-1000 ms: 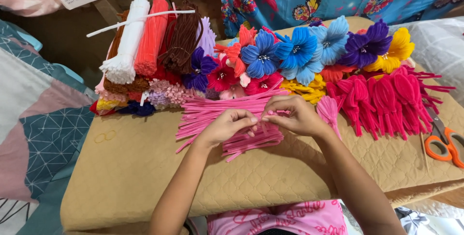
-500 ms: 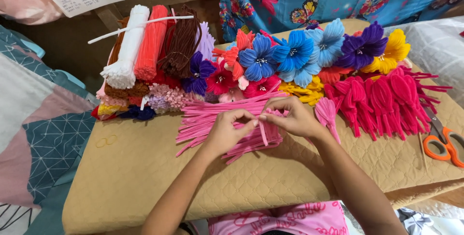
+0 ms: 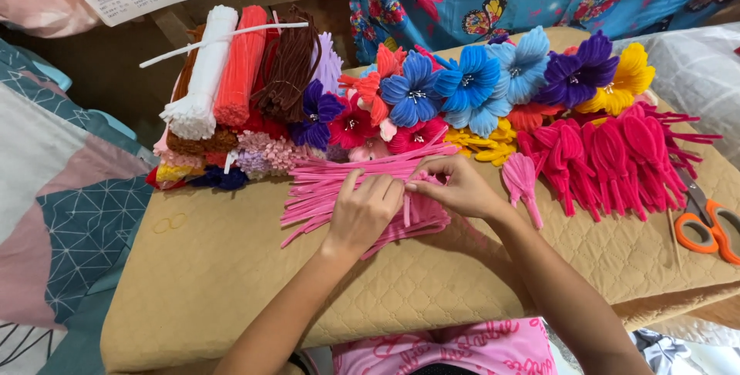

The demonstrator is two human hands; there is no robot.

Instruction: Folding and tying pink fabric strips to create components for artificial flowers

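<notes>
On the desk (image 3: 231,282), which is covered with a tan quilted cloth, everything can be placed from the pile of pink pipe cleaners (image 3: 339,186) lying at its middle. Left of the pile and further back, bundles of white, orange and brown pipe cleaners (image 3: 231,74) are stacked, with two rubber bands (image 3: 169,223) lying flat on the cloth nearer the front edge. Over the pile's near side rests the left hand (image 3: 364,209), its fingers (image 3: 378,188) curled and pressed together around a pink strand (image 3: 407,207) which hangs down from the fingertips. Just right of it, touching at the tips, the right hand (image 3: 461,188) pinches the same strand between thumb and forefinger, so the strand sits exactly where the two sets of fingers meet, above the pile's right end. Behind the pile stands a row of finished flowers (image 3: 470,82) in blue, purple, red and yellow. Right of the pile lie folded pink petals (image 3: 609,155) in a thick row. Furthest right of the pile, near the desk's edge, are orange-handled scissors (image 3: 705,225).
</notes>
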